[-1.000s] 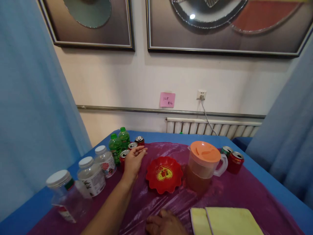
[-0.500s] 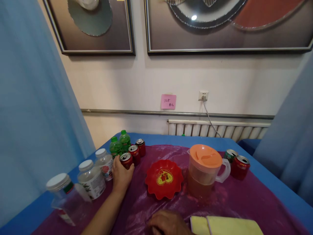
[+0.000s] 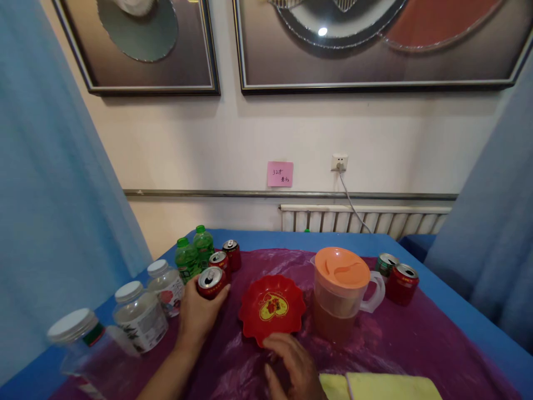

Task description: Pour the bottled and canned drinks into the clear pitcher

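Observation:
My left hand (image 3: 199,314) is wrapped round a red soda can (image 3: 211,282), whose opened top faces up. Two more cans, a red can (image 3: 220,261) and a dark red can (image 3: 231,254), stand just behind it. In front of me lies a red scalloped plate (image 3: 254,326) with a yellow heart print. My right hand (image 3: 291,364) is at the plate's near edge, fingers apart and holding nothing; whether it touches the rim I cannot tell. A clear pitcher (image 3: 335,316) with an orange lid and brownish liquid stands right of the plate.
White-capped jars, including a clear jar (image 3: 141,322), line the left side, with green bottles (image 3: 187,258) behind. At the right stand a red can (image 3: 402,284) and a green can (image 3: 385,264). A folded yellow cloth (image 3: 387,386) lies at the front on the purple sheet (image 3: 437,344).
My left hand has drawn the red can nearer and away from the other cans. My right hand has moved forward to the plate, its fingers uncurling. The view has shifted slightly right.

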Action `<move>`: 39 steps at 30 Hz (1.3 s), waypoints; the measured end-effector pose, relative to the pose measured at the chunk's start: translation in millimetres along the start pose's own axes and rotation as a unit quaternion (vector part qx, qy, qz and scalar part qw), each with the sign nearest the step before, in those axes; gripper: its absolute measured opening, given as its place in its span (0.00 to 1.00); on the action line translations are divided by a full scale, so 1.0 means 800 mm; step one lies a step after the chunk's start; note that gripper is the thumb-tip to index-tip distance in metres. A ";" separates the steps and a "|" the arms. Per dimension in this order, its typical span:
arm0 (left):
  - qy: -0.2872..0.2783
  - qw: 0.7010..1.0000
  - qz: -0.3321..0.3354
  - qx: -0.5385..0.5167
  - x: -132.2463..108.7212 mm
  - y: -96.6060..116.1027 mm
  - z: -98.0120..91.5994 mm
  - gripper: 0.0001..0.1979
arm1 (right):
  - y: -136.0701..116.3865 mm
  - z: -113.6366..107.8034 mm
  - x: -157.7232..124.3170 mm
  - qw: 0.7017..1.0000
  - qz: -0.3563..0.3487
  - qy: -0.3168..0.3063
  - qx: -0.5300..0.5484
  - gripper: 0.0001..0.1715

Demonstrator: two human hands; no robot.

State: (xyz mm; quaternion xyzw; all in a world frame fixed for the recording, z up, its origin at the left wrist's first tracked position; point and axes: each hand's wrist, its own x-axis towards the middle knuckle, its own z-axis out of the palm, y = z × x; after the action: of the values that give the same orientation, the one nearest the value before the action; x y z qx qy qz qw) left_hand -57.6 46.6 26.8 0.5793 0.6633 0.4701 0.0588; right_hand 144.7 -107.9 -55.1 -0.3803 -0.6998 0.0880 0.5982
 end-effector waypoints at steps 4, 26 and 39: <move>-0.100 0.993 0.038 -0.055 -0.060 0.057 -0.022 0.35 | -0.010 -0.004 0.003 0.993 0.079 0.064 -0.063 0.35; -0.592 0.734 0.048 -0.331 -0.064 0.103 -0.040 0.37 | 0.011 -0.028 0.028 0.965 0.116 -0.003 0.236 0.41; -0.343 0.895 0.096 -0.268 -0.043 0.070 0.037 0.33 | -0.013 -0.043 0.019 0.988 0.084 0.104 -0.082 0.26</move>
State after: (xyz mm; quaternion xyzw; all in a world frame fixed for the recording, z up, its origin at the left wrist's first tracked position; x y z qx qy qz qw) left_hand 11.6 28.2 32.9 0.7280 0.3919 0.4052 0.3901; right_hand 171.4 -116.4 -28.1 -0.4928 -0.6039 0.0404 0.6251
